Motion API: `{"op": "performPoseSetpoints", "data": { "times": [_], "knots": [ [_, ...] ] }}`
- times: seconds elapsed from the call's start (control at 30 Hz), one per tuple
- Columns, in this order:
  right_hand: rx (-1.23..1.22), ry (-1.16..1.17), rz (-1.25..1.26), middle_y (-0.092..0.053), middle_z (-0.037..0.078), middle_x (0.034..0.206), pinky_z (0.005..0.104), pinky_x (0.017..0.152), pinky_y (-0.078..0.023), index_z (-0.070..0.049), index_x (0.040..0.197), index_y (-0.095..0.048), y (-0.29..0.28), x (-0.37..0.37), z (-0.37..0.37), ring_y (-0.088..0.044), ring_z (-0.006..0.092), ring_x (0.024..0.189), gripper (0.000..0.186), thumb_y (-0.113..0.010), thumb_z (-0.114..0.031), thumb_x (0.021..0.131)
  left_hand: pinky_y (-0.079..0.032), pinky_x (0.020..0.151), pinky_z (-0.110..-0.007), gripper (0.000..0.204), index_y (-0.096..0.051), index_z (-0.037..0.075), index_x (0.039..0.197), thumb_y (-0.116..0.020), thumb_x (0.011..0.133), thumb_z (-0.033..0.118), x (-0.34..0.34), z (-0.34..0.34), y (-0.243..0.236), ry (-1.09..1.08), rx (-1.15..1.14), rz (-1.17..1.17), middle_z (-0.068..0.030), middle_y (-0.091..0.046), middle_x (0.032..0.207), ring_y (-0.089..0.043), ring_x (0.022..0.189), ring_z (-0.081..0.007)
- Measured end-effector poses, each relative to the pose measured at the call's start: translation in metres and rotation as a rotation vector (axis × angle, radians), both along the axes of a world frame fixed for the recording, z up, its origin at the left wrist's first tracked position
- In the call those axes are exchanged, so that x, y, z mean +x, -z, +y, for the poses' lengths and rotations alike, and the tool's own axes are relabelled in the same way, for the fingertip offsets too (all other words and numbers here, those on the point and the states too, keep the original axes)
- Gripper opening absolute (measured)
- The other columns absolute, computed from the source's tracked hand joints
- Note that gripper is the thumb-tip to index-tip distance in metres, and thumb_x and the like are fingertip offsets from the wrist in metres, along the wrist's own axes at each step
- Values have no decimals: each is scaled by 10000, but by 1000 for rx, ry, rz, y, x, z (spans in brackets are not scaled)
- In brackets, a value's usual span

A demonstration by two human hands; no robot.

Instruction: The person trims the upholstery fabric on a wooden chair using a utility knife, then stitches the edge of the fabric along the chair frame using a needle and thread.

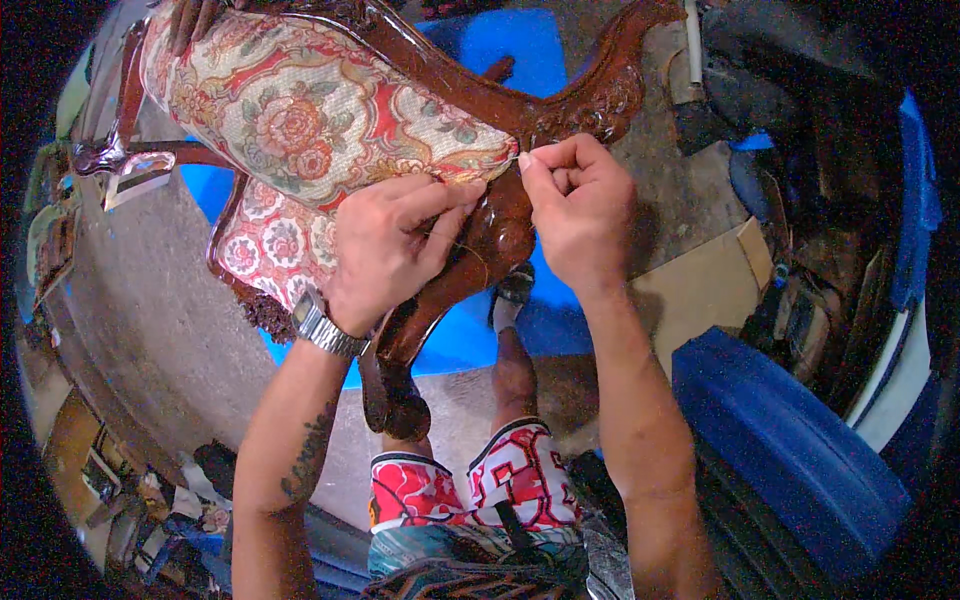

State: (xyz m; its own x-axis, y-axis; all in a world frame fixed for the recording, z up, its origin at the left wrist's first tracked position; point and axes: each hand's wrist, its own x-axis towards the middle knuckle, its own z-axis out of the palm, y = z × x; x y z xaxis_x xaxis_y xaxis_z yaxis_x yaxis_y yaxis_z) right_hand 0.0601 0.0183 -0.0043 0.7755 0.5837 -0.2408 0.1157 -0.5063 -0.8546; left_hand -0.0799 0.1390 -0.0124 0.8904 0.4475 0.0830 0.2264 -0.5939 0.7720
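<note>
A carved, glossy brown wooden chair frame (418,322) lies tilted in front of me, with floral upholstery fabric (290,125) over its padded part. My left hand (395,240), with a metal watch (328,325) on the wrist, pinches the fabric's lower edge where it meets the wood. My right hand (582,205) is closed in a pinch at the fabric's pointed right corner. What lies between its fingertips is too small to make out. Fine loose strands hang over the wood below the two hands. A second patterned panel (275,240) shows beneath, left of my left hand.
Blue sheeting (450,355) lies on the grey floor under the chair. Another person's dark fingers (190,22) rest on the fabric at the upper left. A flat cardboard piece (700,285) and a large blue object (785,445) are at the right. Clutter lines the left.
</note>
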Motion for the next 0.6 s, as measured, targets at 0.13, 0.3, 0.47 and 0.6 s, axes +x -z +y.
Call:
{"op": "performPoseSetpoints", "data": {
  "times": [0.13, 0.3, 0.47, 0.6],
  "knots": [
    [-109, 49, 108, -630, 93, 605, 342, 482, -452, -26, 773, -622, -1, 1, 2, -608, 167, 515, 130, -676, -114, 853, -488, 547, -355, 126, -739, 109, 943, -678, 833, 114, 0, -1, 4, -24, -76, -11, -74, -630, 695, -617, 592, -242],
    [-136, 69, 175, -641, 115, 622, 339, 486, -468, -2, 802, -622, -4, 1, 4, -619, 174, 522, 152, -663, -135, 863, -505, 569, -321, 111, -734, 67, 928, -682, 862, 140, 3, -2, 5, -182, -261, -38, -114, -690, 752, -653, 597, -212],
    [-101, 79, 392, -637, 89, 616, 320, 466, -461, 0, 816, -619, -9, 1, 3, -602, 152, 496, 152, -660, -138, 865, -507, 565, -321, 141, -723, 46, 917, -682, 876, 175, 8, -1, -2, -254, -268, 94, -125, -684, 704, -664, 585, -198],
    [-99, 70, 413, -528, -11, 559, 230, 363, -313, -25, 858, -590, -10, 2, 4, -445, 51, 429, 144, -682, -135, 875, -507, 561, -343, 127, -716, 54, 908, -675, 872, 169, 10, -3, -5, -266, -303, 124, -131, -673, 691, -661, 577, -232]
  ]
}}
